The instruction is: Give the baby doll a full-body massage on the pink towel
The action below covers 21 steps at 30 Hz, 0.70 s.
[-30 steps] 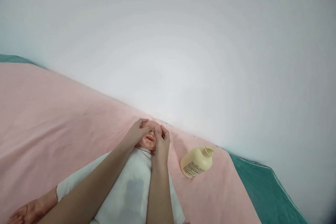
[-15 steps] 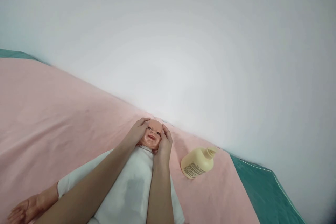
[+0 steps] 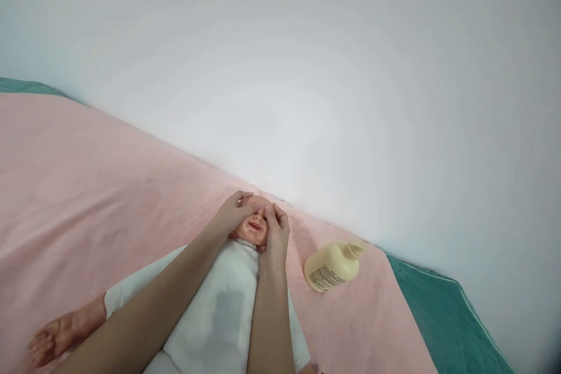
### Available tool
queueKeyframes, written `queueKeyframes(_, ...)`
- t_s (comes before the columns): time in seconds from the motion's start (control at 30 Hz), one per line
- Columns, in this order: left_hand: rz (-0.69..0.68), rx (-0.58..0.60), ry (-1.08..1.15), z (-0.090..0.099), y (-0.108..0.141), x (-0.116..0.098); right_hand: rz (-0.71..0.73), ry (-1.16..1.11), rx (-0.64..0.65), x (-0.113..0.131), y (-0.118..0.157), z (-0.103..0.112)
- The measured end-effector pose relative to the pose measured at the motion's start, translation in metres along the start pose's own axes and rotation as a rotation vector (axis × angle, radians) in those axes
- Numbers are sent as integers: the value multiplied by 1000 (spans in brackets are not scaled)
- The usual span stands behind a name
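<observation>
The left hand [image 3: 235, 214] and right hand [image 3: 277, 235] cup a doll's head, thumbs nearly meeting over the brow, spread from the curled fingers. The doll [image 3: 228, 298] lies face-up on pink cloth [image 3: 87, 187], near a yellow bottle [image 3: 332, 267].

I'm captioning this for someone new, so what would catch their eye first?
Probably the doll in white, lying on the pink cloth at bottom centre, with the left hand and right hand at either side of its head, thumbs near its eyes. Next comes the pale yellow bottle to its right, then the green surface at lower right.
</observation>
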<state>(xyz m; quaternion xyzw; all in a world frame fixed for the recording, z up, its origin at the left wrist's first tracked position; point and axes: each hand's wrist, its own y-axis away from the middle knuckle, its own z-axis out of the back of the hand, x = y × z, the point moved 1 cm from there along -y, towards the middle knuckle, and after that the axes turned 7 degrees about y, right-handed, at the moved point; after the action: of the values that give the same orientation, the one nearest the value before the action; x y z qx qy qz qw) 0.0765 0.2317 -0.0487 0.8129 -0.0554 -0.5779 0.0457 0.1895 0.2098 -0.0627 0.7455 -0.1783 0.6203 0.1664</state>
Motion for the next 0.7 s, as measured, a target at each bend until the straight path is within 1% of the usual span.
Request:
queueKeyframes(0.07,-2,-3,13,2,-3,4,-11,2,-5,-1,-1,0)
queueKeyframes(0.2,-23,-11,10,3,-8,11,58,45,-29,-7,-7,2)
queueKeyframes(0.37,-38,-14,2,1,-6,7,64,28,-21,-14,-13,5)
queueKeyframes(0.5,-43,-39,15,1,-6,5,11,-47,-1,-14,-13,7)
queueKeyframes(0.63,-25,-37,70,1,-8,7,-87,-146,-23,-11,-12,5)
queueKeyframes(0.7,-34,-36,93,1,-10,9,-109,-161,-29,-10,-11,4)
